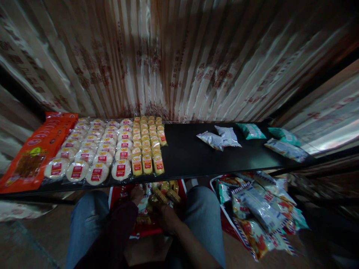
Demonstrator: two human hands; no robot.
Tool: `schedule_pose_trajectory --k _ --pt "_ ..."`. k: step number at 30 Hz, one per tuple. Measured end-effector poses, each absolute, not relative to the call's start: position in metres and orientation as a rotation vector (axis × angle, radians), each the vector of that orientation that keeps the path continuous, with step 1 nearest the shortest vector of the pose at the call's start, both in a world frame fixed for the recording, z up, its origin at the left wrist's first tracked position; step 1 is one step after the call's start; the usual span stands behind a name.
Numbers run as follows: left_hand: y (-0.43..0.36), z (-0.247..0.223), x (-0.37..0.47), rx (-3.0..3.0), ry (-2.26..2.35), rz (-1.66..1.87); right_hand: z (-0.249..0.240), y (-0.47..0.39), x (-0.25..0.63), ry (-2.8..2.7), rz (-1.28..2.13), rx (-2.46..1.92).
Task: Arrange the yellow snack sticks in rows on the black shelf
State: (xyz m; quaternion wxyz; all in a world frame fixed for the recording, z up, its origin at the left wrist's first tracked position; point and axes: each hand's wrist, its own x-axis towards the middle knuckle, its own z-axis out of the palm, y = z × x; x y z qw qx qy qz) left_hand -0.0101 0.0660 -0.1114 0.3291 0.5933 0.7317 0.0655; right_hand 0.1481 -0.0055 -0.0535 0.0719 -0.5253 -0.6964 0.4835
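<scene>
Both of my hands are down in a red basket between my knees, below the shelf's front edge. My left hand is at the basket's left part, beside white and blue packets; its fingers are too dark to make out. Further right, my right hand is against yellow wrapped snack rolls, its fingers mostly hidden among them. Above, the black shelf carries rows of similar yellow packs, round white wrapped cakes and orange bags.
Silvery packets and green packets lie loosely on the shelf's right half. A second basket, heaped with snack bags, stands right of my knee. Striped printed sheeting hangs behind the shelf, between dark frame posts.
</scene>
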Motion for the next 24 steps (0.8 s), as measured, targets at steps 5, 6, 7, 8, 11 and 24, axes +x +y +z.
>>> schedule_pose_trajectory --k 5,6,7,8,11,24 --pt "0.064 -0.114 -0.027 1.306 2.074 0.229 -0.061 -0.006 0.148 -2.132 1.417 -1.666" --pt "0.063 -0.113 -0.03 1.268 2.102 0.263 -0.063 -0.006 0.148 -2.135 1.411 -1.681" --pt "0.061 -0.112 -0.033 1.238 2.124 0.305 -0.065 -0.006 0.148 -2.134 1.399 -1.692" --pt "0.06 -0.11 -0.035 1.217 2.139 0.355 -0.066 -0.006 0.147 -2.128 1.382 -1.702" --pt "0.052 -0.104 -0.037 1.19 2.136 0.519 -0.07 -0.004 0.146 -2.101 1.285 -1.774" --pt "-0.005 -0.094 0.001 1.044 1.638 0.84 -0.063 0.001 0.147 -1.911 1.19 -1.802"
